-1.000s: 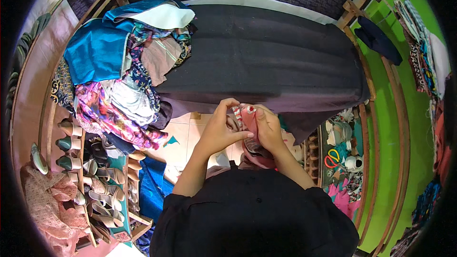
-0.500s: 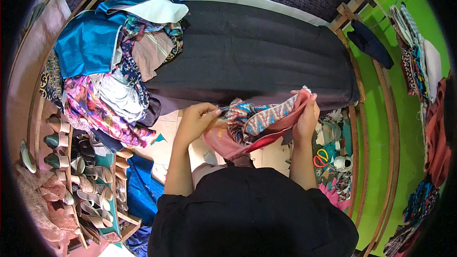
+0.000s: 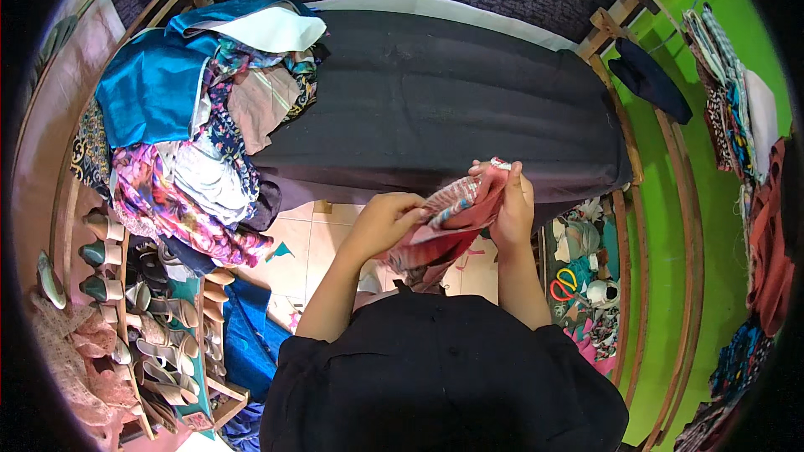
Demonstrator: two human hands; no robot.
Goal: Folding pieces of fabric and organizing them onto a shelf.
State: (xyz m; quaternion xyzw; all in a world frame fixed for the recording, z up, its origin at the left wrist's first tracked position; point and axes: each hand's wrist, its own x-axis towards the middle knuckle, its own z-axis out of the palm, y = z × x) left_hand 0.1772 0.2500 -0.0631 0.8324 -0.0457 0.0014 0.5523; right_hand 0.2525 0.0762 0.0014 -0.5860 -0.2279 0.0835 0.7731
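Observation:
Between my hands hangs a piece of fabric (image 3: 444, 238), red-pink on one face and patterned in blue, white and red on the other. My left hand (image 3: 389, 222) pinches its left part, fingers closed. My right hand (image 3: 511, 205) grips the upper right corner, where a pale edge sticks up past the fingers. The fabric is bunched and hangs down in front of my body, just off the near edge of the black-covered table (image 3: 452, 100).
A heap of clothes and fabrics (image 3: 159, 75) covers the table's left end. Shoes stand on a rack (image 3: 172, 343) at lower left. Orange- and yellow-handled scissors (image 3: 564, 285) lie among scraps on the right, beside wooden rails (image 3: 682, 226). Garments (image 3: 737, 100) hang along the green wall.
My hands have come closer together, the left moving right and the right moving left. The fabric, spread wider before, is now bunched, and less of its patterned face shows.

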